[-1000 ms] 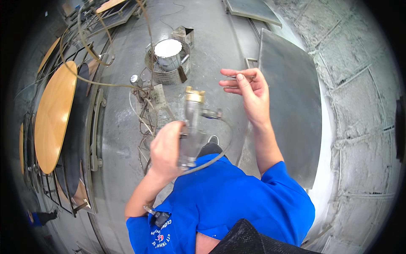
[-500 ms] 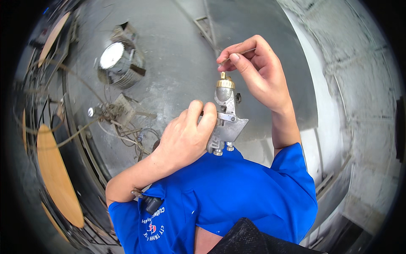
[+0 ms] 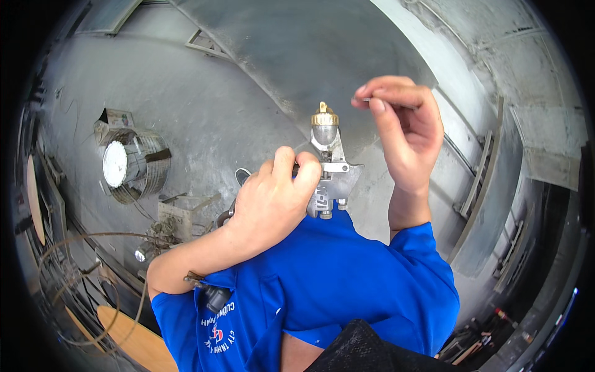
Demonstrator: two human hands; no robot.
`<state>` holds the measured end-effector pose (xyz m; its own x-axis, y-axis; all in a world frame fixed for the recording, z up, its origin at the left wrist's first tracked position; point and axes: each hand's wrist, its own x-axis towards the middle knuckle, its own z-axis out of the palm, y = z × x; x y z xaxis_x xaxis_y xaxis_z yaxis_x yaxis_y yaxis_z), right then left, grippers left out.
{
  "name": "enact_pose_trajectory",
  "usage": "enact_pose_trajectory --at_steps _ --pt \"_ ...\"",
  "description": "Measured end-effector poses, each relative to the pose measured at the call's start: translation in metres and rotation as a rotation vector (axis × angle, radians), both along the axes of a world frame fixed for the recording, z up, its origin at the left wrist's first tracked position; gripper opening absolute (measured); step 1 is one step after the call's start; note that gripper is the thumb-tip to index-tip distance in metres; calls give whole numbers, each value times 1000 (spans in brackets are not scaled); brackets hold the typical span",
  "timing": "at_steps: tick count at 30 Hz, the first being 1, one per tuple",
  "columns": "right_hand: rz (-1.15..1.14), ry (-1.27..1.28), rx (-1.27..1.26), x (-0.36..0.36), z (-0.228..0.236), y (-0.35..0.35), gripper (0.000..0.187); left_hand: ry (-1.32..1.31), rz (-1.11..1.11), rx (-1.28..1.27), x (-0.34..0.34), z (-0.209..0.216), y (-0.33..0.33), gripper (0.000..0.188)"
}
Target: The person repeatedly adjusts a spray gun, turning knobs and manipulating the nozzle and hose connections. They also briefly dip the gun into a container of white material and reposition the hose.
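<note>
Head view: left hand wrapped round the spray gun, held out in front of the blue shirt, brass cap away from body. Right hand right of cap, not touching — thumb and fingers pinching a thin piece, maybe metal; too small to tell.

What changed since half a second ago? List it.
The right hand has moved rightward, away from the brass cap of the spray gun. The view has turned, shifting the bucket leftward. Unchanged: the left hand grips the spray gun; the right pinches a thin piece.
</note>
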<state>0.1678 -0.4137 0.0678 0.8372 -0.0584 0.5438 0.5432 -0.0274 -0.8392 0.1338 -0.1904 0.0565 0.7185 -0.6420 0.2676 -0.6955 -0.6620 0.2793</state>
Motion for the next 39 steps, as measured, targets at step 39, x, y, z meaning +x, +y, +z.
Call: enact_pose_trajectory --at_steps 39 --pt "-118 59 -526 -25 -2 -26 21 77 -111 26 45 11 -34 46"
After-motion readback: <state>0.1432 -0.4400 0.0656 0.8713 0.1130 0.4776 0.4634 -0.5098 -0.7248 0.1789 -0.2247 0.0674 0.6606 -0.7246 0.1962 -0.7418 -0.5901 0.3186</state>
